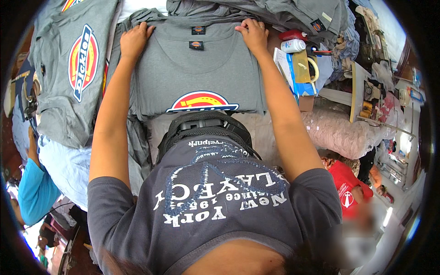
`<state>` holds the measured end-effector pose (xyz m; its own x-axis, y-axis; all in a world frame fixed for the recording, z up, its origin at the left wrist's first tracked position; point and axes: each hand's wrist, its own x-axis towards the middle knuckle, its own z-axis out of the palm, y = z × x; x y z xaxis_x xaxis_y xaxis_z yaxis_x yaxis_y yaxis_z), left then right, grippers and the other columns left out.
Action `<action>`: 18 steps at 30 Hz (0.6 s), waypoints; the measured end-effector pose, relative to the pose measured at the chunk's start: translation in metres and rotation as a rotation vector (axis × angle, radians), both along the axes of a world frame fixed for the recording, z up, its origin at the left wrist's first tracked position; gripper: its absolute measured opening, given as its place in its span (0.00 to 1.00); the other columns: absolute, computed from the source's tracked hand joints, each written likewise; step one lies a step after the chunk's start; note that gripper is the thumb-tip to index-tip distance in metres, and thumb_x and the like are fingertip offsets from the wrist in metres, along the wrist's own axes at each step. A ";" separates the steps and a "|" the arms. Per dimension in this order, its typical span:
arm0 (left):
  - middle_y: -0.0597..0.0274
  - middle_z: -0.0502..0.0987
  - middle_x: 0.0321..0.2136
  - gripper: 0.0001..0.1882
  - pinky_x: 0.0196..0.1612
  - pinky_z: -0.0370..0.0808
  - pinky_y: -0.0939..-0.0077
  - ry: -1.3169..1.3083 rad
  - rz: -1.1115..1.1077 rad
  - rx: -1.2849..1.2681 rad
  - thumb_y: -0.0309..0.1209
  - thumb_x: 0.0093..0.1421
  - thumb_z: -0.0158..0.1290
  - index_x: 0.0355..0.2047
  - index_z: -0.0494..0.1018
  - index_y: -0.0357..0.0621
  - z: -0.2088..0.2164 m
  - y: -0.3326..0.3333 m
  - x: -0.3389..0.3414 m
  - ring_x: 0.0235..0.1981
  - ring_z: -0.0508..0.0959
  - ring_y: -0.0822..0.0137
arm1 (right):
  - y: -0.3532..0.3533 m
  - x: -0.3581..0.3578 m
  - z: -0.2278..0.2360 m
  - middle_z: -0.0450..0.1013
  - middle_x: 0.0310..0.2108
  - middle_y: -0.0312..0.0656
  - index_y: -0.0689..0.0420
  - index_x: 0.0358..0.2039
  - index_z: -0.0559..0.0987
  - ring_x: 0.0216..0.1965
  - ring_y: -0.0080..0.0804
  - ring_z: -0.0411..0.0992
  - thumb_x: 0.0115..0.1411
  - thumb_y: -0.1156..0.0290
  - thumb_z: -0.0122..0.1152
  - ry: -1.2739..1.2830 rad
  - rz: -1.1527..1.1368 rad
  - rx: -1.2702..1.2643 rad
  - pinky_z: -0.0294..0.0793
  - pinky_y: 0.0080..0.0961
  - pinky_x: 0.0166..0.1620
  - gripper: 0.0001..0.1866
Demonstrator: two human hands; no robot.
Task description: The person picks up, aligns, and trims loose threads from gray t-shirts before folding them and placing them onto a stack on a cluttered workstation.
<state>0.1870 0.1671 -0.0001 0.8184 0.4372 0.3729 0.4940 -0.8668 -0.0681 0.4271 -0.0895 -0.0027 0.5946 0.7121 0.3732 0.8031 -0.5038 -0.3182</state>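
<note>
A grey T-shirt (197, 75) lies folded in front of me, its neckline at the far end and part of a red, yellow and blue print at the near edge. My left hand (136, 40) is closed on its far left shoulder, fingers curled over the cloth. At the far right shoulder my right hand (254, 35) pinches the fabric between thumb and fingers. Between the hands, a small black neck label (196, 45) shows inside the collar. Just beyond it, a second label (198, 30) belongs to another grey shirt underneath.
More printed grey shirts (52, 68) are piled at the left, and further grey garments (293, 16) lie at the far right. Beside my right forearm are a white bottle (293, 46), a red object (292, 35) and a tape roll (313, 68). Pinkish plastic-wrapped bundles (348, 133) lie right; people sit on both sides.
</note>
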 end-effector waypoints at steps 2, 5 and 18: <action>0.57 0.73 0.19 0.19 0.24 0.69 0.67 -0.089 0.030 -0.026 0.49 0.53 0.44 0.26 0.66 0.44 0.006 -0.005 -0.003 0.21 0.74 0.58 | -0.008 0.006 0.003 0.69 0.29 0.36 0.53 0.27 0.71 0.35 0.39 0.65 0.44 0.60 0.60 0.058 0.040 0.105 0.61 0.38 0.38 0.13; 0.55 0.73 0.20 0.20 0.25 0.69 0.70 -0.336 0.163 -0.225 0.49 0.51 0.48 0.29 0.69 0.43 0.015 -0.014 -0.024 0.21 0.73 0.60 | -0.036 0.014 0.002 0.70 0.25 0.41 0.58 0.28 0.72 0.26 0.37 0.67 0.42 0.63 0.63 0.243 -0.054 0.265 0.65 0.27 0.30 0.16; 0.76 0.60 0.14 0.12 0.24 0.58 0.86 -0.380 0.386 -1.621 0.41 0.46 0.57 0.20 0.68 0.49 0.029 -0.017 -0.071 0.18 0.60 0.80 | -0.063 0.002 0.023 0.70 0.25 0.34 0.59 0.34 0.71 0.20 0.19 0.66 0.48 0.66 0.60 1.583 -0.185 0.377 0.66 0.16 0.25 0.14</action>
